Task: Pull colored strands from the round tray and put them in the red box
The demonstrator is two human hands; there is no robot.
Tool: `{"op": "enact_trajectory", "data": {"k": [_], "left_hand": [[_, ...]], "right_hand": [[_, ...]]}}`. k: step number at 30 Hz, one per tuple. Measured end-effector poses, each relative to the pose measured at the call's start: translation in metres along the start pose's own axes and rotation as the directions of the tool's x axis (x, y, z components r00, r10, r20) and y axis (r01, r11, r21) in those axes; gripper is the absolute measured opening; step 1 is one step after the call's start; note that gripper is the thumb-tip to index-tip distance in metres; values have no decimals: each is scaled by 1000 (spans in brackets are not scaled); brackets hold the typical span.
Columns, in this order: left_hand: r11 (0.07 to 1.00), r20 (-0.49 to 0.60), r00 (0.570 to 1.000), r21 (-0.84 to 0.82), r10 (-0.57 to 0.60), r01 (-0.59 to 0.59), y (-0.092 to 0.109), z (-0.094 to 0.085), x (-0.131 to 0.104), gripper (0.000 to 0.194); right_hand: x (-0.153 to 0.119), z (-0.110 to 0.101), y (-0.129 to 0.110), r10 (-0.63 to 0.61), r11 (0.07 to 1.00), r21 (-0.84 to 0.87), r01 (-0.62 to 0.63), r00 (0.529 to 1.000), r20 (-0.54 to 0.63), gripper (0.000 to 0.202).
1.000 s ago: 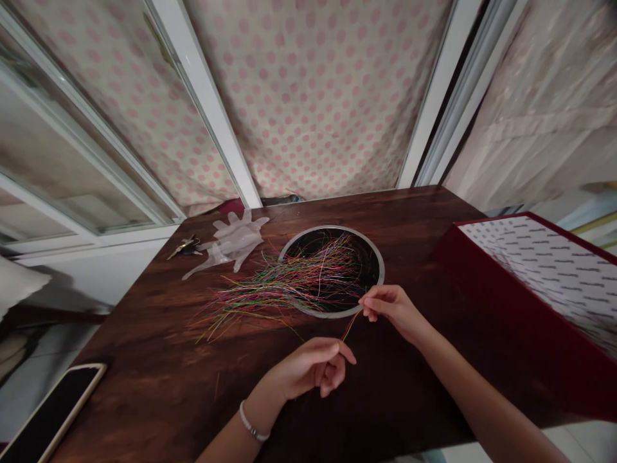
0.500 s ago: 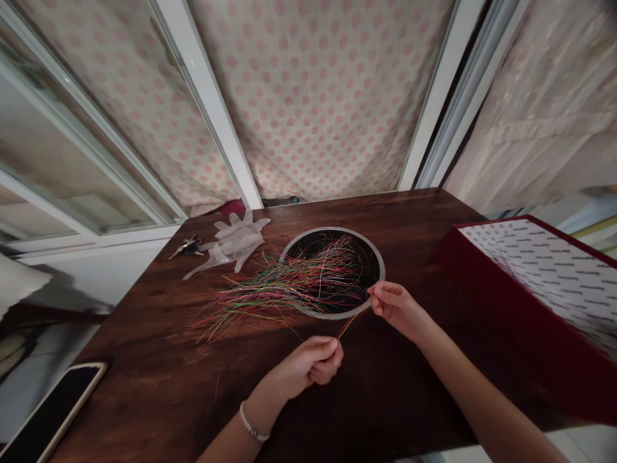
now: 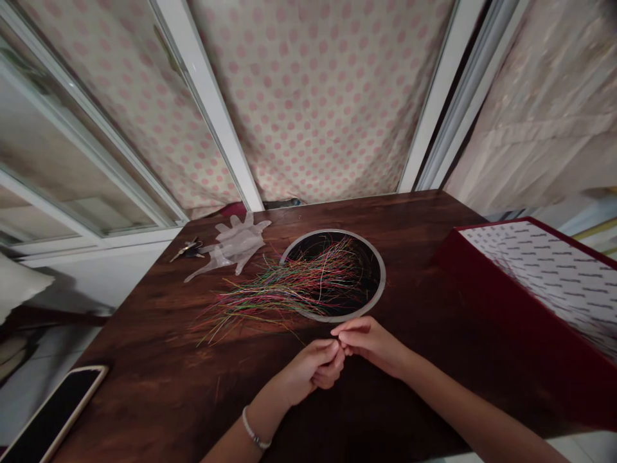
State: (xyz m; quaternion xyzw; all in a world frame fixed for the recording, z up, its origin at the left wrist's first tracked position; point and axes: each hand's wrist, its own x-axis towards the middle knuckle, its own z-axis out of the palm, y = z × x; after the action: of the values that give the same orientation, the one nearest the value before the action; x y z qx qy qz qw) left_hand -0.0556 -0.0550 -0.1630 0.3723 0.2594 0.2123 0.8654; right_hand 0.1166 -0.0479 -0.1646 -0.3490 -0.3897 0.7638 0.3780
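My left hand (image 3: 315, 366), with a beaded bracelet (image 3: 254, 429) on its wrist, is closed in a pinch on thin coloured wires, mostly hidden by the fingers. The fingertips of my right hand (image 3: 369, 344) meet it at the thumb and forefinger. They are bent together, and whatever lies between them is too small to make out. Just beyond both hands, a loose bundle of thin multicoloured wires (image 3: 284, 283) lies partly across a round black plate with a grey rim (image 3: 382, 283) and spreads left onto the dark wooden table (image 3: 159, 360).
A crumpled clear plastic glove (image 3: 236, 243) and a bunch of keys (image 3: 190, 248) lie at the back left. A phone (image 3: 51, 411) rests at the left front edge. On the right stands a dark red box (image 3: 511, 302) with a white patterned lining.
My right hand has moved left and toward me, from the plate's rim to my left fingertips. The yellow and red wires stretched between my hands no longer show. My left hand has hardly moved.
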Motion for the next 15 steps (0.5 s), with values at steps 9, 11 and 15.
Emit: {"op": "enact_trajectory", "data": {"k": [9,11,15], "left_hand": [[990,-1,1000,138,0,0,0,8,-1,39],[985,4,1000,171,6,-7,-1,10,-2,41],[975,-8,999,221,38,-35,0,10,-3,44]], "right_hand": [[0,-2,-18,-218,966,-171,196,969,-121,15],[-9,-8,-35,-309,938,-215,273,938,-159,16],[-51,-30,-77,-596,768,-507,392,727,-340,19]]}}
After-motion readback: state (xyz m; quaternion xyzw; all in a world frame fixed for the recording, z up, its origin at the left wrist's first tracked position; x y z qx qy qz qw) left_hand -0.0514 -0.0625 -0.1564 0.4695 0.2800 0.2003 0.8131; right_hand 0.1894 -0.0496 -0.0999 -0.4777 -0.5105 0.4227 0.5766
